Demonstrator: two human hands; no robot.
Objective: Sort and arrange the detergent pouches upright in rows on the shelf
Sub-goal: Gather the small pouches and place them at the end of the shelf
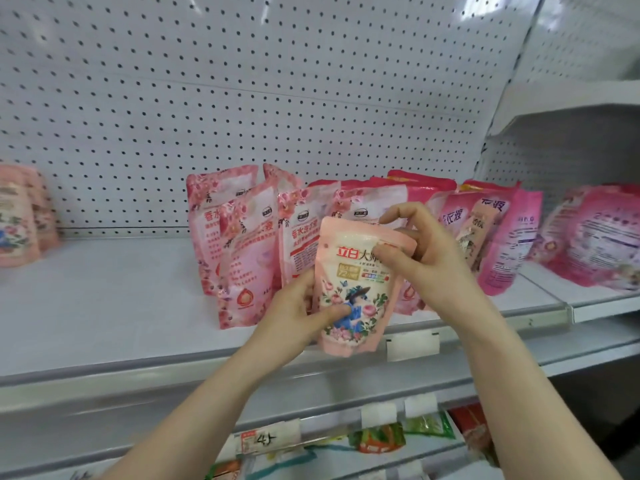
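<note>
I hold a small pale-pink detergent pouch (353,289) with a flower-and-figure print upright in front of the shelf (104,299). My left hand (298,317) grips its lower left side, thumb across the front. My right hand (419,251) pinches its top right corner. Behind it, several larger pink pouches (242,258) stand and lean in a loose cluster against the pegboard, and darker magenta pouches (509,237) lean to the right. Two pale-pink pouches (20,216) stand at the far left.
A white pegboard back wall (242,98) rises behind the shelf. More magenta pouches (595,237) lie on the adjoining shelf at right. Price-tag holders (412,344) line the front rail. Packaged goods (377,438) fill a lower shelf.
</note>
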